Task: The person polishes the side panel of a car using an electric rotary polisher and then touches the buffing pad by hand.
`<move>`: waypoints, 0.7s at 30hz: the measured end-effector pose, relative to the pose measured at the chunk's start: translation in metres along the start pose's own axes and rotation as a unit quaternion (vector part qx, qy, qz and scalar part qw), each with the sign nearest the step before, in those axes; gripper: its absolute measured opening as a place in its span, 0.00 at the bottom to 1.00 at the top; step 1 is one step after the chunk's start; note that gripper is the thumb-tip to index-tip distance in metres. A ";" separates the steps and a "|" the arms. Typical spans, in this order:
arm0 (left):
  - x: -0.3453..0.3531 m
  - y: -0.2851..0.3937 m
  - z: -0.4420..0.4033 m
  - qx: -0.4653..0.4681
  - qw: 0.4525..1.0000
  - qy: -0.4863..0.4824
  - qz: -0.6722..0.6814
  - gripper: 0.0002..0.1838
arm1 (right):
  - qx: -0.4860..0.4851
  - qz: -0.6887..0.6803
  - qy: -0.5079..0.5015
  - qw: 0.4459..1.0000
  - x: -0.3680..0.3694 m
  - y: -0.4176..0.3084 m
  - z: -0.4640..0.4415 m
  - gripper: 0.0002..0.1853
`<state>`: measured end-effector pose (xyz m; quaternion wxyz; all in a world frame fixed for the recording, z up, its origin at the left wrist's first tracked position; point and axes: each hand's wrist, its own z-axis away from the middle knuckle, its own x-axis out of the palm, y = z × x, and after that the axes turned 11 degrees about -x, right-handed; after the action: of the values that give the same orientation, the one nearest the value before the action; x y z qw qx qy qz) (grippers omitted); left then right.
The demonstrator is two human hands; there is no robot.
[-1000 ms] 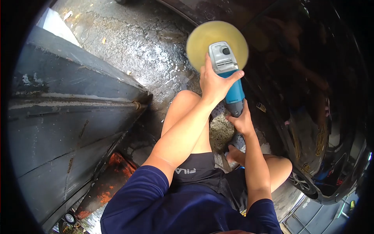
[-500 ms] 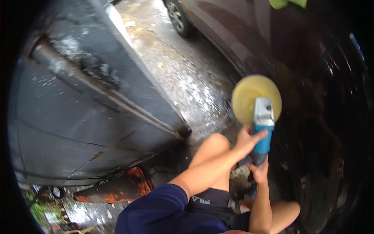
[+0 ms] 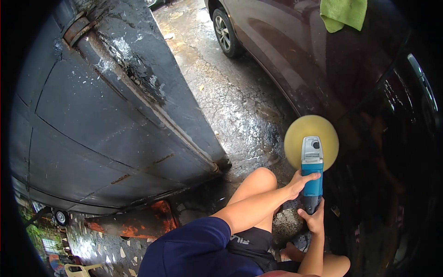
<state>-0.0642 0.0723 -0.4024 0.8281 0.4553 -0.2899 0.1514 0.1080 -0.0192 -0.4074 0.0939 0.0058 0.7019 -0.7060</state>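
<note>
My left hand (image 3: 299,183) is wrapped around the blue body of a power polisher (image 3: 313,181), its thumb lying over the top. Behind it, my right hand (image 3: 315,221) grips the dark rear end of the tool; some of its fingers are hidden. At the polisher's silver head sits a large round yellow pad (image 3: 295,138), smooth and blurred as if spinning. The pad is at the lower side of a dark maroon car (image 3: 286,51); whether its whole face touches the panel I cannot tell.
A green cloth (image 3: 342,14) hangs on the car. To the left stands a dark metal gate or panel (image 3: 92,138) with a rusty pipe along it. A rust-orange piece (image 3: 161,217) lies below. Wet concrete (image 3: 230,106) runs between, towards the car's wheel (image 3: 223,32).
The polisher and both hands appear lower in view. The wheel and green cloth have also shifted down, so the camera has tilted or moved. Both hands keep their hold.
</note>
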 end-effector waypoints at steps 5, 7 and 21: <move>0.006 -0.015 -0.004 -0.058 0.993 -0.046 0.094 0.35 | 0.026 0.082 0.005 0.996 -0.014 -0.013 0.014 0.53; 0.010 -0.020 -0.003 -0.062 0.989 -0.061 0.117 0.36 | 0.034 0.065 -0.030 0.997 -0.026 -0.019 0.021 0.56; 0.032 0.004 0.017 -0.071 0.974 -0.145 0.161 0.47 | 0.097 0.039 0.004 0.994 -0.005 -0.098 0.035 0.55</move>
<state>-0.0468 0.0599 -0.3726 0.7723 0.3595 -0.4863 0.1944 0.1034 -0.0532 -0.3093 0.1172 0.0454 0.6296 -0.7667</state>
